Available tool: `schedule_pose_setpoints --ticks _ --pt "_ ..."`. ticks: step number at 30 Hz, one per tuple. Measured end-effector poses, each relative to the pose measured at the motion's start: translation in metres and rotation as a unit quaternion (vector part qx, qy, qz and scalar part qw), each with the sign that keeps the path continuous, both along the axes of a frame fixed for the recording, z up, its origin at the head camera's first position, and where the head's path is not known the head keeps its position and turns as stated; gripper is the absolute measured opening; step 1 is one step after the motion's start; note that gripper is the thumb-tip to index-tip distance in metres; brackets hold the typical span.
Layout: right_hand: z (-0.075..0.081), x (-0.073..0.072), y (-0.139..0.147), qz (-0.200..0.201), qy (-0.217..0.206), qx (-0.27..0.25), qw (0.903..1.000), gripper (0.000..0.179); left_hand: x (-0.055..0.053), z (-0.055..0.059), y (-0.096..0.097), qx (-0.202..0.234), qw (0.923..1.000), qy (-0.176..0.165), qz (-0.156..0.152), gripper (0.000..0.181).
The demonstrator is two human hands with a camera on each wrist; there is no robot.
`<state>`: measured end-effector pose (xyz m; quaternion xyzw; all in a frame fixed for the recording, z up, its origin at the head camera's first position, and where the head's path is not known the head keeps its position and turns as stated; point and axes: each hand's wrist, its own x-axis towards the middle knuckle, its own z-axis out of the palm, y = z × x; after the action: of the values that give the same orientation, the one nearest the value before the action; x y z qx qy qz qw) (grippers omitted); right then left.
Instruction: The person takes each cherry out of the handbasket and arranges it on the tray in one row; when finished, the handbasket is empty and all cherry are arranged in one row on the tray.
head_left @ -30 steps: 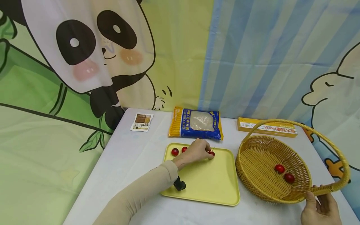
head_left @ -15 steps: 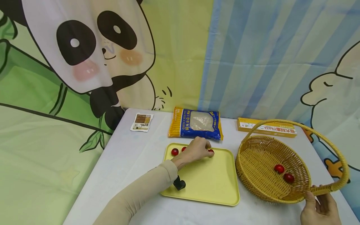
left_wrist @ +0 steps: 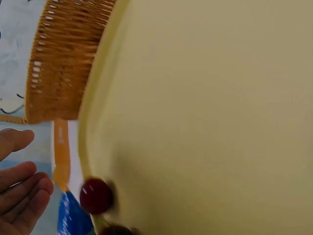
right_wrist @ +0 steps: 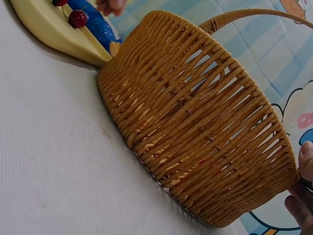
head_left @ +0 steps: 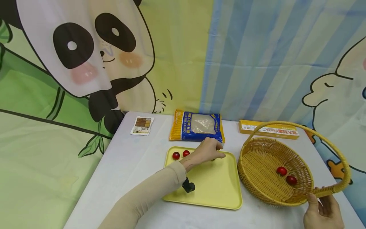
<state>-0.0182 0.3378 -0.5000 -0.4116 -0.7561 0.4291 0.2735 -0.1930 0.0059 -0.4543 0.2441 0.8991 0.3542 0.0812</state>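
My left hand (head_left: 205,150) is over the far part of the yellow tray (head_left: 213,190), thumb and fingers apart with nothing between them. In the left wrist view, a dark red cherry (left_wrist: 97,196) lies by the tray's rim, beside the fingers (left_wrist: 24,196). The head view shows two more cherries, one at the tray's far left corner (head_left: 176,156) and the other (head_left: 186,153) just right of it. My right hand (head_left: 323,212) grips the wicker basket (head_left: 257,187) at its near right rim, by the handle's base. Two red cherries (head_left: 281,171) lie inside the basket.
Behind the tray lies a blue and yellow pasta bag (head_left: 200,125). A long pasta box (head_left: 268,129) sits behind the basket, whose tall handle (head_left: 323,138) arches over it. At the far left is a small printed packet (head_left: 142,125).
My left fingers have spread and come away from the cherry at the tray's far edge. The right hand stays on the basket. The head view has shifted slightly.
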Motion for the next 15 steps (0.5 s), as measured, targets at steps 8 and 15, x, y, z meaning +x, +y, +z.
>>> schedule_pose_setpoints --ticks 8,15 --pt "0.001 0.000 0.000 0.002 0.002 -0.009 1.0000 0.053 0.002 0.022 0.044 0.045 0.9971 -0.044 -0.041 0.036" --pt "0.000 -0.002 0.002 -0.002 0.052 -0.004 0.9986 0.050 0.000 0.034 0.079 0.047 0.9958 -0.056 -0.055 0.038"
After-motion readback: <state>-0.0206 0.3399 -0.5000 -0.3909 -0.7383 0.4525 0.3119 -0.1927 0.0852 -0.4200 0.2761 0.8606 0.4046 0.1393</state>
